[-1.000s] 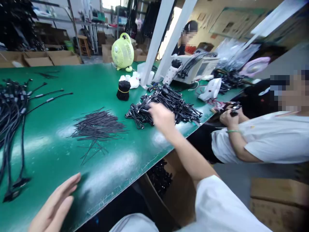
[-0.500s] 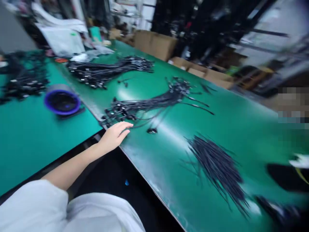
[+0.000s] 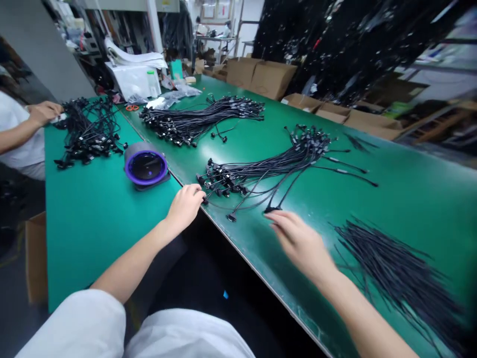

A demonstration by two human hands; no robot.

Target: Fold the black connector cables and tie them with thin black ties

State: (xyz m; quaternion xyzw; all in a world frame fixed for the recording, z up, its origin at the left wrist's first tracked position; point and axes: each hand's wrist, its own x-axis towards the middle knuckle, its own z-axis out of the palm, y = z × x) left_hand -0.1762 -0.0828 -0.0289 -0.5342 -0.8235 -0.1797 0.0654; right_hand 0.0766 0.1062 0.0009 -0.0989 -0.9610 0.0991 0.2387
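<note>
My left hand (image 3: 184,206) rests curled at the edge of the green table (image 3: 417,174), its fingertips beside the connector ends of a fanned bundle of black cables (image 3: 261,171). Nothing shows clearly in its fingers. My right hand (image 3: 298,243), slightly blurred, hovers with fingers apart just below a cable end (image 3: 270,210). Farther back lies a second bundle of black connector cables (image 3: 201,115). To the right of my right hand spreads a loose pile of thin black wires (image 3: 395,276).
A co-worker's hand (image 3: 44,112) sits beside a black cable heap (image 3: 87,132) on an adjoining green table (image 3: 100,238). A round purple-rimmed device (image 3: 146,166) stands near its edge. Orange scissors (image 3: 131,107), white bags (image 3: 134,79) and cardboard boxes (image 3: 272,79) lie beyond.
The view has swung round along the table. My left hand now stays at the table edge by the cable ends, and my right hand has come back into view above the table.
</note>
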